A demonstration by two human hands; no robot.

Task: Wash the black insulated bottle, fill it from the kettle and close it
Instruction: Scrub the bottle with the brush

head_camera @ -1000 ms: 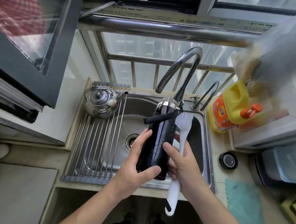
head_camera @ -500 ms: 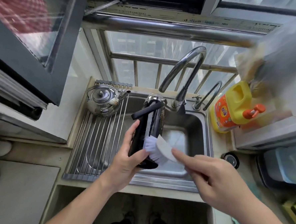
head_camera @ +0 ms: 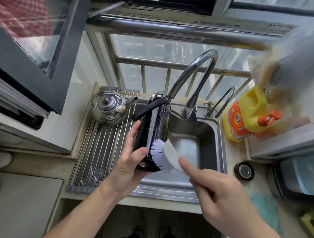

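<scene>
Brush on bottle over the sink

The left hand (head_camera: 131,167) has its grip clamped round the lower part of the black bottle (head_camera: 157,122), held tilted above the left side of the sink (head_camera: 208,133), mouth pointing far. The right hand (head_camera: 219,194) has its grip closed on the white brush (head_camera: 168,155), forefinger along its back and bristles touching the bottle's right side. The kettle (head_camera: 108,107) stands on the rack (head_camera: 97,152), just left of the bottle.

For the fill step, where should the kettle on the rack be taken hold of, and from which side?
Grip the kettle by its thin hoop handle, apparently folded down around the lid. Come from above-left: the spout points right, where the bottle and left hand crowd it.
</scene>
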